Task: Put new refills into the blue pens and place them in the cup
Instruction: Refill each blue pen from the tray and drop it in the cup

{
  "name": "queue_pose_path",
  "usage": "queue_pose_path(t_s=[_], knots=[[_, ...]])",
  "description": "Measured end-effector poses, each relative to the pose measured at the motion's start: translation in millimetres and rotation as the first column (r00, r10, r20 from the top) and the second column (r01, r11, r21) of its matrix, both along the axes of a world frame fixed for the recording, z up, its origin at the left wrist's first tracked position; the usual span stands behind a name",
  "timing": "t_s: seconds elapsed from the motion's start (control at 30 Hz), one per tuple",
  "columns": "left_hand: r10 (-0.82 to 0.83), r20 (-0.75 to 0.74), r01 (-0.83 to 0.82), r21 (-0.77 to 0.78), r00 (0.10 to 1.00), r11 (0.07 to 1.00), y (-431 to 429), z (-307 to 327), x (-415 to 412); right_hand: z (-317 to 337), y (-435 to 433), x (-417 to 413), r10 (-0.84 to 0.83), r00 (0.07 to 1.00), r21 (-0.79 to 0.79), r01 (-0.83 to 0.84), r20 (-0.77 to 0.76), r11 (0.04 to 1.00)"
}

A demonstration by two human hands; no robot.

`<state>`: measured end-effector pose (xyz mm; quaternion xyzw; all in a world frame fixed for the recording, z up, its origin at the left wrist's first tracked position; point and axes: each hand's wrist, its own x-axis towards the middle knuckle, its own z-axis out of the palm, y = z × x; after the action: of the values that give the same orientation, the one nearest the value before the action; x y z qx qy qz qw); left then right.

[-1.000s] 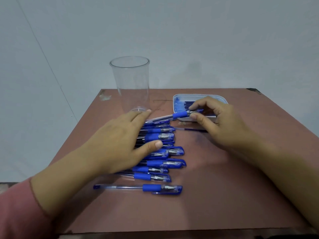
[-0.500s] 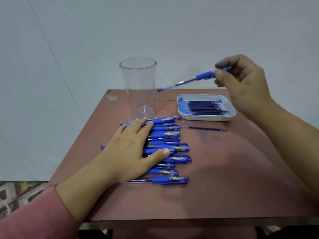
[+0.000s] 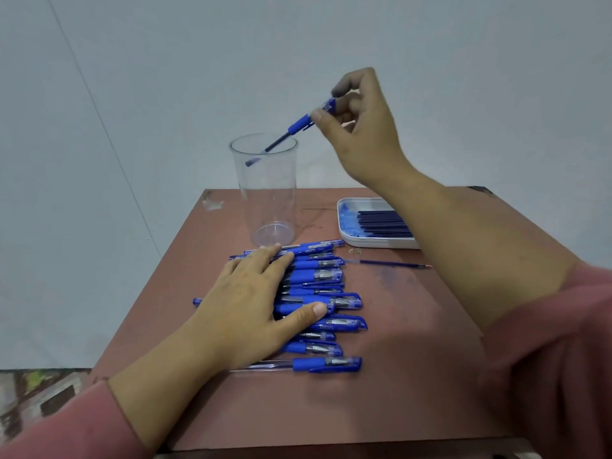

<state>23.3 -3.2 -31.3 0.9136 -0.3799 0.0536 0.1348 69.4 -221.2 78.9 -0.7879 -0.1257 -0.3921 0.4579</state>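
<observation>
The right hand [image 3: 361, 134] has moved the pen [image 3: 299, 124] from beside the cup [image 3: 265, 193] to above it. Thumb and fingers pinch its upper end, and its lower end now dips inside the rim. The left hand [image 3: 245, 306] stays flat, fingers straight, on the row of pens [image 3: 328, 364] on the table [image 3: 397, 376].

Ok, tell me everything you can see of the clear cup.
The clear cup is a tall, see-through plastic tumbler, narrowing to its base, standing upright far back on the table, left of the white refill tray. Nothing rests in it; the right hand holds a blue pen tilted over the rim, its lower end dipping inside. Whether pen meets wall is unclear. The row of pens lies before its base.
</observation>
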Motion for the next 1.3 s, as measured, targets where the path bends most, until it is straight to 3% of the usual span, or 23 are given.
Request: queue_pose_path(t_s=[0.47, 0.53, 0.63, 0.73, 1.0, 1.13, 1.3], knots=[[-0.006, 0.006, 0.006, -0.005, 1.000, 1.000, 0.4, -1.0, 1.4, -44.9, -9.6, -25.0, -0.041, 0.985, -0.261, -0.004, -0.166, 0.965], [-0.011, 0.013, 0.011, -0.004, 1.000, 1.000, 0.4, -1.0, 1.3, -59.3, -20.1, -36.5, -0.068, 0.969, -0.371, -0.027, -0.239, 0.928], [-0.009, 0.017, 0.010, -0.015, 1.000, 1.000, 0.5, -1.0, 0.6, -77.5, -32.7, -45.3, -0.130, 0.954, -0.604, -0.062, -0.269, 0.794], [-0.003, 0.011, 0.003, -0.018, 1.000, 1.000, 0.5, -0.5, -0.2, -84.0, -34.9, -46.1, -0.146, 0.947, -0.697, -0.100, -0.285, 0.710], [0.008, -0.016, -0.008, -0.008, 1.000, 1.000, -0.1, 1.0, -0.6, -85.7, -20.1, -38.4, -0.150, 0.946, -0.790, -0.145, -0.286, 0.596], [0.001, -0.049, -0.003, -0.037, 0.999, 0.999, -0.3, 3.3, -2.0, -79.9, -18.9, -40.5, -0.137, 0.952, -0.772, -0.131, -0.273, 0.622], [-0.040, -0.059, 0.028, -0.201, 0.997, 0.979, -5.2, 18.1, -1.0, -60.7, -27.0, -62.0, -0.158, 0.957, -0.703, -0.062, -0.243, 0.708]])
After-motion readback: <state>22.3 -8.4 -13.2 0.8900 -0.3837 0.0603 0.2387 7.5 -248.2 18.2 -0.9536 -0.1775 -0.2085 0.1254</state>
